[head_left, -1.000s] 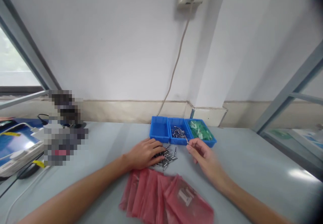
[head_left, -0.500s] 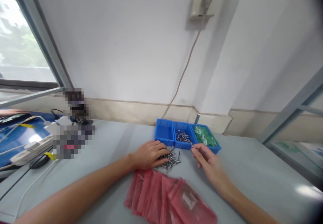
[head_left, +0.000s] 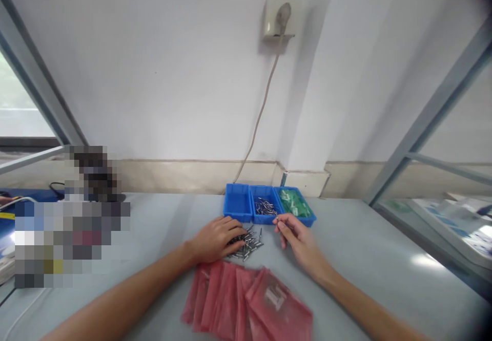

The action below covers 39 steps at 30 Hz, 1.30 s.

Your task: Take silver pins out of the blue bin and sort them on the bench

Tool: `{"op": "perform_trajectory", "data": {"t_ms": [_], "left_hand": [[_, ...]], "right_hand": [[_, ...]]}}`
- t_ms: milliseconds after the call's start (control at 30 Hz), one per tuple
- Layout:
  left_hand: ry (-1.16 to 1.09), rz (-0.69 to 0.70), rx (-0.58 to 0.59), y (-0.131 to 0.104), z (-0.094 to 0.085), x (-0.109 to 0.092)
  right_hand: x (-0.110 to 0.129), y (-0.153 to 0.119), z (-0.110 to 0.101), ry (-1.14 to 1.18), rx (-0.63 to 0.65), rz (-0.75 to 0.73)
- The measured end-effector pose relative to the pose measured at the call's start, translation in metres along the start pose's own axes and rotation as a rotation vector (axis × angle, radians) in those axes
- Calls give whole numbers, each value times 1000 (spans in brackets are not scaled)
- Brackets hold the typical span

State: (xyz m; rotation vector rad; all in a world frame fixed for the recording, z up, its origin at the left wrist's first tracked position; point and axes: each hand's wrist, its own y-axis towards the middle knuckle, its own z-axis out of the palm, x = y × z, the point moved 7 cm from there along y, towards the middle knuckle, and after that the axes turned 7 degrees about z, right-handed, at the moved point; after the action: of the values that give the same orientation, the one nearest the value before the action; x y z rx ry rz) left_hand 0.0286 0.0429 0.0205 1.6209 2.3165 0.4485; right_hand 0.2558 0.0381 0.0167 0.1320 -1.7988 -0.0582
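Note:
My left hand [head_left: 216, 238] lies palm down on the grey table [head_left: 365, 249], its fingertips on a loose pile of small metal pins [head_left: 246, 242]. My right hand [head_left: 298, 237] hovers just right of the pile with thumb and forefinger pinched together near the front edge of the blue trays; whether a pin sits between them is too small to tell. Three blue trays stand in a row behind the hands: the left tray [head_left: 237, 203], the middle tray [head_left: 264, 207] with metal pins, and the right tray [head_left: 296, 205] with green parts.
Several pink plastic bags [head_left: 246, 300] lie fanned out in front of my arms. A beige cable runs down from a wall socket [head_left: 277, 16] to behind the trays. A blurred patch covers items at the left. A metal frame [head_left: 423, 126] rises at the right.
The view swung left and right while both hands kept their places. My right hand shifted slightly toward the front of the middle tray.

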Motion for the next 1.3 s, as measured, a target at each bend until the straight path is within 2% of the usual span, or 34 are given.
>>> {"op": "perform_trajectory", "data": {"t_ms": [567,1000,1300], "left_hand": [[38,19,-3,-1,3,2],[90,49,-17,0,3,1],[92,53,-32,1,4,1]], "right_hand": [[2,-1,2,-59,-9,-26],[-7,3,0,-78,-25,0],[-10,2,1,-112,11,-7]]}}
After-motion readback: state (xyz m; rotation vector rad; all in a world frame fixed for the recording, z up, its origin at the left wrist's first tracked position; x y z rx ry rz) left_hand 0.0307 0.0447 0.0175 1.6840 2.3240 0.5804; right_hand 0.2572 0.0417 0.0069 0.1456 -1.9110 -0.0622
